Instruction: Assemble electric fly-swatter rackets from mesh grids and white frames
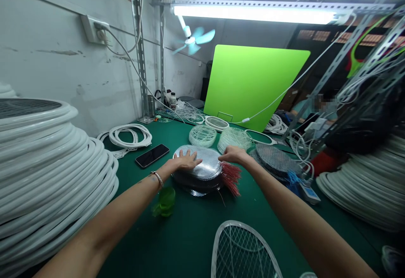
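A stack of round silver metal mesh discs (202,170) with red wire tails (232,179) lies in the middle of the green table. My left hand (186,160) rests flat on top of the stack, fingers spread. My right hand (232,155) touches the stack's far right edge, its fingers curled at the rim; whether it pinches a disc is unclear. A white racket frame with mesh (242,250) lies near the table's front edge.
A tall pile of white oval frames (47,164) stands at left, another pile (357,193) at right. A black phone (152,155), loose white frames (129,136), dark mesh discs with blue wires (276,162), white mesh stacks (202,135), a green board (253,84) and a seated person (322,105) lie beyond.
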The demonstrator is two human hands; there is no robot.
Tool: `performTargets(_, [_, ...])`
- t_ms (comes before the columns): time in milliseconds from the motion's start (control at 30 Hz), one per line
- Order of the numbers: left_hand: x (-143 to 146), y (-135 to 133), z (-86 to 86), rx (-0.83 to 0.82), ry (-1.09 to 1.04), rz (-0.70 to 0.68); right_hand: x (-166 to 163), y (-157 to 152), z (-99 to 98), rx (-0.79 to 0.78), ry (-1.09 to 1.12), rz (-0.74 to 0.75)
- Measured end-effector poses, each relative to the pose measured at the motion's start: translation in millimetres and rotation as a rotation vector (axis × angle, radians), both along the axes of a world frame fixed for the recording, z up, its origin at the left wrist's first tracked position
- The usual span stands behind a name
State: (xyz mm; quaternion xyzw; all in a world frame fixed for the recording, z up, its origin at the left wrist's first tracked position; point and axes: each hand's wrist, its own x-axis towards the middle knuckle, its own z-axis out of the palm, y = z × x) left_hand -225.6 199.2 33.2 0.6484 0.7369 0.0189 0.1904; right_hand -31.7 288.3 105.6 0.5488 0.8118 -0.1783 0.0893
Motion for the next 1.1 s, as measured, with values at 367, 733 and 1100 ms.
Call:
performTargets(367, [30,-38,34.5,0.816,0.307,-0.345,40,-30,16.3,-0.512,0.853,-0.316])
performTargets(733, [130,-173,13.8,0.830,0.115,-0.945,162,-279,-54.4,-0.596,1.406,-0.914])
performTargets(1100, [155,-225,-68.0,0.606,0.056,-1.016,179,-337,-134.4,-0.685,1.364,-1.286])
